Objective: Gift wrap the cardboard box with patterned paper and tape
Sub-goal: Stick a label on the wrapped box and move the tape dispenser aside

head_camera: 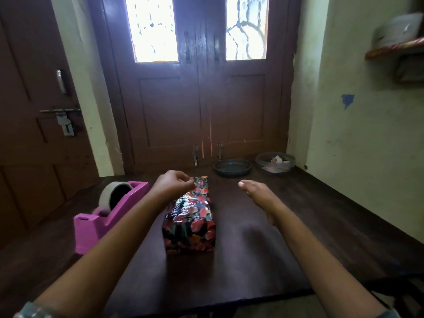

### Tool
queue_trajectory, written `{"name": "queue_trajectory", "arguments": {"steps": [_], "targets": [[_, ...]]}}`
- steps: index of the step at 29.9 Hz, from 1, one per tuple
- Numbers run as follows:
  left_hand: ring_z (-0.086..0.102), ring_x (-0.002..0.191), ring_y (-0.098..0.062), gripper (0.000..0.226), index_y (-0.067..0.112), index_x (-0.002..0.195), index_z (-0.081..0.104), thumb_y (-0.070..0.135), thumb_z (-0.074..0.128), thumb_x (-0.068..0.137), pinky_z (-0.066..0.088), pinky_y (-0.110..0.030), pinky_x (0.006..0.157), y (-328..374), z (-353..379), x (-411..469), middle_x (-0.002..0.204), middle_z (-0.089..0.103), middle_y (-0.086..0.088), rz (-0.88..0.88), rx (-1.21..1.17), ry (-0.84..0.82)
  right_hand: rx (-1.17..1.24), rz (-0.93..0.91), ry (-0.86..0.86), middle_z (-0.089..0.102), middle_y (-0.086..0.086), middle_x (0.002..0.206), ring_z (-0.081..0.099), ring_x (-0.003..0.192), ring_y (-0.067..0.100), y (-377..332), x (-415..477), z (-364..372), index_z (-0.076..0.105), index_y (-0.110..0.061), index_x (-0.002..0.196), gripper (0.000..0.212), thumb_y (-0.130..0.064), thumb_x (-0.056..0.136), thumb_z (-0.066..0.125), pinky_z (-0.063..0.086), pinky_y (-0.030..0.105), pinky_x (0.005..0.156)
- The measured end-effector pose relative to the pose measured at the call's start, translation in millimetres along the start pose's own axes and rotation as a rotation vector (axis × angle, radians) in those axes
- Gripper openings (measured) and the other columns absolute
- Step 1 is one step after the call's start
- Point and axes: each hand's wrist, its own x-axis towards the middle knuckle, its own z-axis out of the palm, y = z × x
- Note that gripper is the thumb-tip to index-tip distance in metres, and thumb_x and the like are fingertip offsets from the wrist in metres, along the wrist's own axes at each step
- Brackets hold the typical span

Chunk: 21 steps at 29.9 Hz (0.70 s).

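Both forearms (110, 244) are stretching in from the bottom edge, and the sleeves (34, 309) are getting cut off at the corners, so not much to say there. The box (190, 223) is lying lengthwise mid-surface (298, 226), fully covered in dark paper (198, 203) with red and orange blotches, its near end facing the camera. Just to its left the pink tape dispenser (101, 223) is sitting with its tape roll (112, 193) half sunk in the body. The left hand (174, 183) is hanging over the box's far end with fingers curled toward the thumb. Honestly can't tell if it's pinching paper, a bit of tape or nothing, since it's blurry there and it's hiding that far left corner. The right hand (259, 196) is hovering right of the box, clear of it, fingers straight and together, holding nothing. Further back a dark round dish (232, 169) and a clear tub (275, 162) are sitting by the brown double door (202, 106). The stuff in the tub is too small to make out. A shelf (394, 48) at upper right is running off frame, all blurred.
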Motion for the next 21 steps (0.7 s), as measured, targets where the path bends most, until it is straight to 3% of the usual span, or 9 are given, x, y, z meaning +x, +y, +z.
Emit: {"name": "queue_trajectory", "arguments": {"steps": [3,8,12,16,21], "targets": [[0.054,0.085,-0.010,0.028,0.013,0.108,0.067,0.029,0.065,0.085,0.042,-0.021,0.071,35.9,17.2,26.4,0.095,0.059,0.000,0.053,0.080,-0.026,-0.086,-0.020,0.068,0.046,0.008,0.139,0.041,0.128,0.019,5.2,13.6,-30.8,0.046,-0.008,0.135,0.043,-0.023,0.094,0.051,0.031,0.021,0.090],[0.061,0.096,-0.020,0.029,0.017,0.099,0.070,0.037,0.065,0.077,0.052,-0.032,0.088,89.7,66.4,87.3,0.103,0.066,-0.005,0.093,0.259,-0.082,-0.282,-0.007,0.186,0.045,0.008,0.141,0.042,0.128,0.021,29.1,41.2,-81.8,0.042,-0.010,0.138,0.050,-0.028,0.092,0.054,0.035,0.026,0.098],[0.059,0.094,-0.025,0.030,0.015,0.094,0.065,0.039,0.062,0.075,0.052,-0.035,0.085,123.6,116.5,136.5,0.101,0.063,-0.006,0.139,0.392,-0.116,-0.592,0.018,0.216,0.040,0.011,0.145,0.037,0.133,0.026,50.0,68.6,-116.0,0.037,-0.014,0.141,0.055,-0.035,0.093,0.051,0.033,0.031,0.103],[0.058,0.105,-0.024,0.037,0.018,0.113,0.066,0.034,0.064,0.079,0.050,-0.034,0.090,141.1,164.7,178.0,0.114,0.063,-0.005,0.219,0.428,-0.194,-0.876,0.046,0.152,0.023,0.008,0.154,0.020,0.142,0.024,72.5,95.0,-136.4,0.024,-0.013,0.146,0.063,-0.041,0.094,0.045,0.021,0.036,0.112],[0.049,0.121,-0.027,0.053,0.023,0.137,0.044,0.027,0.058,0.085,0.045,-0.038,0.096,141.1,217.7,222.7,0.135,0.051,-0.007,0.352,0.528,-0.181,-1.039,0.120,0.053,0.009,0.007,0.157,0.009,0.144,0.021,97.9,113.1,-153.7,0.014,-0.016,0.149,0.067,-0.047,0.095,0.039,0.011,0.041,0.114]]}}
